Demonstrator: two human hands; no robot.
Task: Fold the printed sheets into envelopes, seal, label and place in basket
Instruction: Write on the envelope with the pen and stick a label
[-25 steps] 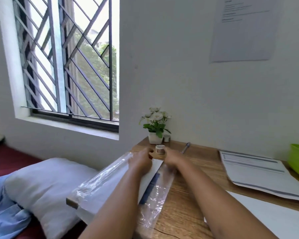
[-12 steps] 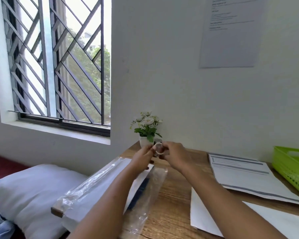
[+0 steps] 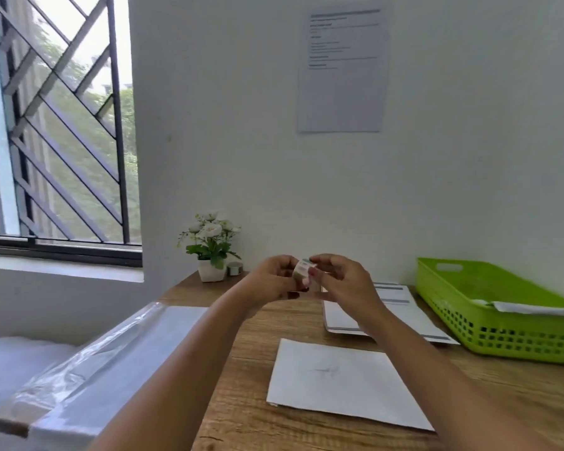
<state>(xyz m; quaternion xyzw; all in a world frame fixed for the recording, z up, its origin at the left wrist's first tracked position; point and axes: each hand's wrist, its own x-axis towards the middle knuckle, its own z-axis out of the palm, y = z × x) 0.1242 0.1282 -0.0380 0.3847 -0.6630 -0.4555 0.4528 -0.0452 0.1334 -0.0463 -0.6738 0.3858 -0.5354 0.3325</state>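
My left hand and my right hand hold a small roll of tape between them, raised above the wooden desk. Fingers of both hands pinch the roll. A white envelope lies flat on the desk below my forearms. Printed sheets with grey bars lie further back, partly hidden by my right wrist. A green plastic basket stands at the right, with a white envelope resting inside it.
A clear plastic sleeve of white envelopes overhangs the desk's left edge. A small potted flower and a small round container sit at the back by the wall. A pillow lies lower left. A printed notice hangs on the wall.
Both hands lifted the tape roll off the back of the desk and carried it up and to the right. The view has swung right, bringing the basket and the flat envelope into sight.
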